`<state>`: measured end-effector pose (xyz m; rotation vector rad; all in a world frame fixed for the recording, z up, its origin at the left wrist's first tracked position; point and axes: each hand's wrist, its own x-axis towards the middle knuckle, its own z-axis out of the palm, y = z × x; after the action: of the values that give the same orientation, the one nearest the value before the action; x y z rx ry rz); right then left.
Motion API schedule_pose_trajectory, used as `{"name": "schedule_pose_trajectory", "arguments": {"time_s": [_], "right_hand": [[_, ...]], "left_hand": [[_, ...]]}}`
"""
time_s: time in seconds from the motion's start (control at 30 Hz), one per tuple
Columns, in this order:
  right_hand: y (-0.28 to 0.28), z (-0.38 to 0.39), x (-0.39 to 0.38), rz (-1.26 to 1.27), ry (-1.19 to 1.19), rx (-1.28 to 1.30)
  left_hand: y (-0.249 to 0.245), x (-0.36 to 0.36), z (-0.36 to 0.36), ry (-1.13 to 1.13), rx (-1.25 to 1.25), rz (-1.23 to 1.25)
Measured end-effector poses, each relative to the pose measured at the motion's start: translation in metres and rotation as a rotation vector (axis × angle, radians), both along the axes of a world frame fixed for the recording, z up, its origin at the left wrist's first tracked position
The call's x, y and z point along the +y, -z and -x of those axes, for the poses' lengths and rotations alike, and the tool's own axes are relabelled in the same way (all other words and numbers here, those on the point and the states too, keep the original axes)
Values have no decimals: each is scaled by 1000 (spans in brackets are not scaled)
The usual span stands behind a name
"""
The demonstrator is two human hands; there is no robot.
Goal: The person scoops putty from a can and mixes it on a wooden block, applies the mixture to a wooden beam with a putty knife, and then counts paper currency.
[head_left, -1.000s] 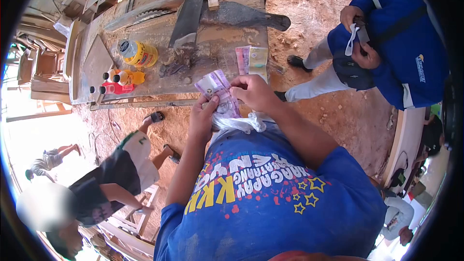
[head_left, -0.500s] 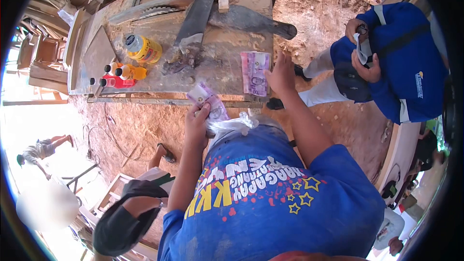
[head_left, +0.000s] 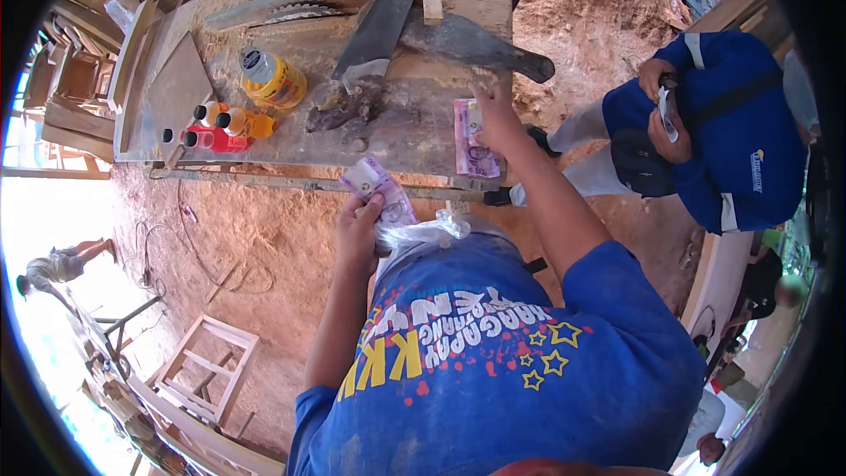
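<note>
My left hand [head_left: 357, 234] pinches purple banknotes [head_left: 381, 185] between thumb and fingers, just off the table's front edge. A crumpled clear plastic bag [head_left: 427, 231] lies against that hand at my waist. On the dusty wooden table [head_left: 410, 145], near its right end, lie more purple banknotes [head_left: 477, 159]. My right hand [head_left: 500, 123] is over their right side, fingers stretched apart and thumb right at the notes, which it partly covers.
Orange and red drink bottles [head_left: 233, 128] stand at the table's left, beside a larger yellow-labelled bottle [head_left: 273, 81]. A handsaw [head_left: 379, 26] lies farther back. At right, a person in a blue jacket [head_left: 745, 123] holds paper. A wooden frame [head_left: 211, 370] rests on the floor.
My right hand has moved from beside the table banknotes to over them. The nearby person at lower left has gone from view. My left hand still holds its banknotes.
</note>
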<state>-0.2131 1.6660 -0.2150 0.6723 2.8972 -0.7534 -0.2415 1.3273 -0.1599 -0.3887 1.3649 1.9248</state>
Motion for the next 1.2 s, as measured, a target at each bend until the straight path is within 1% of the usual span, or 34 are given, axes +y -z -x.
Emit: {"name": "schedule_pose_trajectory", "arguments": {"time_s": [0.17,0.27,0.37,0.47,0.57,0.67,0.77,0.87,0.97,1.07,1.17,1.2], "right_hand": [[-1,11,4,-58,-9,-91],[15,7,9,-40,-14,-25],[3,1,10,133,17,18],[18,-3,15,65,-16,73],[20,0,17,73,4,18],[29,-3,19,79,1,97],[16,-5,7,-78,35,196],[24,-5,8,147,200,100],[15,-14,12,227,199,184],[14,-29,25,501,333,195],[-22,-53,23,944,540,482],[-32,-62,23,971,541,568]], "left_hand": [[-1,-2,5,-21,-21,-44],[2,-3,6,-12,-13,-50],[2,-2,7,5,-9,-45],[0,2,9,39,-14,-27],[-4,8,9,64,-15,-24],[-1,11,9,101,-5,-49],[-4,13,9,128,3,-31],[-9,17,7,153,7,-2],[-9,17,8,180,9,-1],[-8,21,9,207,9,7],[-7,27,9,231,4,15],[-9,29,9,240,0,15]]}}
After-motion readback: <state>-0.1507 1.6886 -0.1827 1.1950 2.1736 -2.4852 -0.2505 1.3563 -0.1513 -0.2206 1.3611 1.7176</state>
